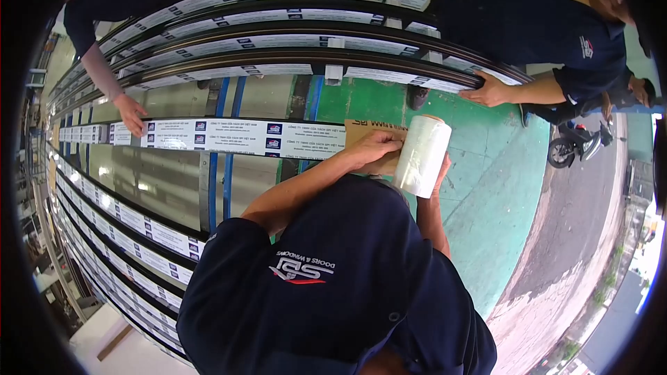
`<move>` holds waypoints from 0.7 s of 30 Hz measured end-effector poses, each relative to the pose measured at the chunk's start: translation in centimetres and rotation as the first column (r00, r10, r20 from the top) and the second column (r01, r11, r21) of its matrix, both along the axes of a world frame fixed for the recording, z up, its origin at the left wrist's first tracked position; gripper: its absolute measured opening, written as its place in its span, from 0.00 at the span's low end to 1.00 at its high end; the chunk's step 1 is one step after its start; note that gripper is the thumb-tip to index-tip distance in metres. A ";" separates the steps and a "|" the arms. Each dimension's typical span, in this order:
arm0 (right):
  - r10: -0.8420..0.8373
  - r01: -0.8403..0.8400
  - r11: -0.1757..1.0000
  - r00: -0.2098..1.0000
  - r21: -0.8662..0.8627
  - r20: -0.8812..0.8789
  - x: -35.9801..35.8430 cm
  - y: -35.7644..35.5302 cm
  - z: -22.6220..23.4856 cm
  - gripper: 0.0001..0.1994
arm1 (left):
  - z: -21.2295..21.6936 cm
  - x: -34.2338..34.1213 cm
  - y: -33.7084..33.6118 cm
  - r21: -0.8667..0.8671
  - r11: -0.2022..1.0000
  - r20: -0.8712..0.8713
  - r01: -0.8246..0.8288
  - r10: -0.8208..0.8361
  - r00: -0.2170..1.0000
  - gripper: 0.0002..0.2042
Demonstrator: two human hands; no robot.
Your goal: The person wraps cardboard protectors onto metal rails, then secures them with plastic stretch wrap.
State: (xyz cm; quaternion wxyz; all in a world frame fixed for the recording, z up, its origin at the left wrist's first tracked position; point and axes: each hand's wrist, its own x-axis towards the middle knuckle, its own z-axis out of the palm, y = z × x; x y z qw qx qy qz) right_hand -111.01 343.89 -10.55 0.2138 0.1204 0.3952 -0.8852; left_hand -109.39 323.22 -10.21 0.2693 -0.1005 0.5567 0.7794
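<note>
A roll of clear stretch film (422, 156) stands tilted beside the end of a long profile (243, 137) with white printed film and dark edges. My right hand (443, 172) grips the roll from its right side, partly hidden behind it. At the profile's right end, next to a brown cardboard-like wrap (361, 126), my left hand (375, 148) has its fingers curled in. What they pinch is hidden. Farther left, a co-worker's hand (130, 115) rests on the same profile.
Several similar profiles (292, 42) lie across the far side, where another co-worker's hand (492, 89) holds one. More profiles (132, 219) lie at the near left. Blue-edged supports (228, 173) run beneath. Green floor (486, 222) lies to the right, with a motorcycle (575, 146) beyond.
</note>
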 end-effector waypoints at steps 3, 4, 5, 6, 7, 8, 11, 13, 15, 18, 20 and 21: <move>-0.015 0.021 0.995 0.998 0.101 -0.056 -0.5 -0.2 -0.3 0.39 | 0.0 -0.1 0.0 0.048 0.997 0.043 -0.058 0.056 0.998 0.09; -0.025 0.027 0.998 0.999 0.049 -0.036 -0.4 -0.7 -0.1 0.38 | 0.1 0.2 0.0 0.071 0.993 0.046 -0.093 0.090 0.995 0.08; -0.036 0.036 0.999 0.999 -0.006 -0.015 -0.2 -1.0 -0.4 0.37 | -0.8 0.5 0.1 0.059 0.991 0.047 -0.118 0.115 0.992 0.08; -0.019 0.031 0.991 0.995 0.127 -0.095 -0.2 -0.5 -1.1 0.35 | -2.3 0.8 0.4 0.024 0.988 -0.088 -0.155 0.157 0.984 0.08; -0.034 0.049 0.981 0.996 0.185 -0.083 -0.3 -0.2 -1.8 0.34 | -3.1 1.1 0.5 -0.020 0.980 -0.219 -0.199 0.190 0.957 0.09; -0.074 0.074 0.997 0.997 -0.004 -0.022 0.3 0.5 -3.0 0.33 | -2.5 1.0 0.7 -0.069 0.982 -0.259 -0.175 0.152 0.954 0.06; 0.158 -0.234 0.902 0.961 -0.362 -0.229 -0.1 3.0 -5.0 0.40 | -2.9 0.5 1.6 -0.105 0.976 -0.453 -0.193 0.125 0.883 0.07; -0.021 0.022 0.999 1.000 -0.026 0.020 0.8 1.7 -3.1 0.47 | -3.6 0.8 2.1 -0.186 0.968 -0.272 -0.169 0.115 0.955 0.09; -0.045 0.051 0.991 0.998 0.120 -0.051 0.4 4.0 -6.0 0.44 | -1.3 0.9 1.7 -0.006 0.986 -0.164 -0.168 0.165 0.973 0.11; -0.041 0.043 0.994 0.999 0.100 -0.022 0.2 3.7 -6.9 0.43 | -0.8 1.4 0.7 0.093 0.965 -0.109 -0.244 0.253 0.961 0.10; -0.006 0.016 0.987 0.998 0.160 -0.062 -0.5 4.5 -7.9 0.41 | -1.7 1.0 0.8 0.087 0.958 -0.123 -0.273 0.283 0.951 0.10; 0.003 0.007 0.988 0.998 0.153 -0.064 -0.6 4.7 -8.3 0.41 | -2.0 1.0 0.7 0.081 0.956 -0.127 -0.282 0.290 0.949 0.10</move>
